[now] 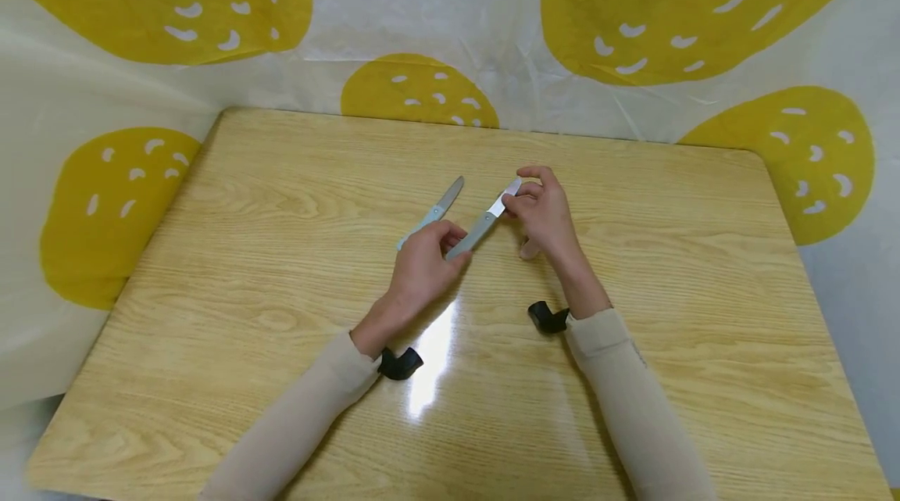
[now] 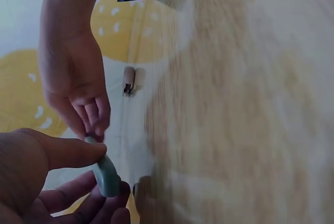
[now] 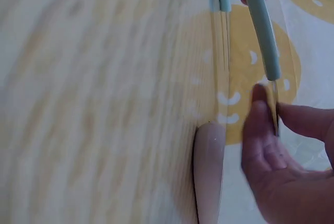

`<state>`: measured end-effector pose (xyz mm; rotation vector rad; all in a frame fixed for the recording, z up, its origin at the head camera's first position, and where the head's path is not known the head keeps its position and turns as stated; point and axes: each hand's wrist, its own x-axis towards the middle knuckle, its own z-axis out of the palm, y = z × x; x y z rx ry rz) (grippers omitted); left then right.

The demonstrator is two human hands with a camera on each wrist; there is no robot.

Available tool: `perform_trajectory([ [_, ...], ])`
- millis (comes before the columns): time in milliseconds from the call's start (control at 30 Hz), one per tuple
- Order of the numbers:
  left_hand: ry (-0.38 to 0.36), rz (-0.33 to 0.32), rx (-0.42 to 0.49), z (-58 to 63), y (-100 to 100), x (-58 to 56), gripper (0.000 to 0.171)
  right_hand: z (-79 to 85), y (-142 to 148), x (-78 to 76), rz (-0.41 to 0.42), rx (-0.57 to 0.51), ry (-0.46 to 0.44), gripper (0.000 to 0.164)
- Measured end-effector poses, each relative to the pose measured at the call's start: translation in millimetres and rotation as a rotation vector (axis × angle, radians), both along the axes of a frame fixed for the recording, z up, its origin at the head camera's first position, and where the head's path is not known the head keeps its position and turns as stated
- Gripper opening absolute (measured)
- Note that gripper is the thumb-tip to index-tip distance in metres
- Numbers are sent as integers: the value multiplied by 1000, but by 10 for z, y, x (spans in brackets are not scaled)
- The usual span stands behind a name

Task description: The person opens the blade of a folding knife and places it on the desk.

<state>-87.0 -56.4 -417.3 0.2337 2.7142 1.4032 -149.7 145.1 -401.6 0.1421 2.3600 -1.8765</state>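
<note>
My left hand (image 1: 420, 268) grips the pale green handle of a knife (image 1: 480, 230) near its butt end, thumb on one side and fingers on the other. The knife points up and to the right, above the table. At its other end, my right hand (image 1: 551, 218) pinches the silver blade (image 3: 275, 104) between thumb and fingertips. A second knife (image 1: 445, 202) with a light green handle lies on the table just beyond my left hand, its handle partly hidden by that hand. Under my right hand lies a rounded pinkish-beige piece (image 3: 210, 169) with a dark end (image 2: 127, 91).
The wood-grain table (image 1: 246, 345) stretches to both sides. Behind it and at the sides hangs a white curtain (image 1: 422, 8) with large yellow shapes. A black camera mount (image 1: 401, 364) sits at the left wrist, another black mount (image 1: 547, 317) at the right.
</note>
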Motion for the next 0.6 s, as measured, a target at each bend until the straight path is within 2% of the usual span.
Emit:
perform_trajectory([
  [200,34,-13,-126,17,1,26,18,-8,2,-15,53,194,-12,48],
  [333,62,-4,-193,24,4,32,17,-8,8,-28,100,306,-4,48],
  [600,35,-23,-262,38,-4,47,18,-24,-6,-72,244,468,-22,54],
])
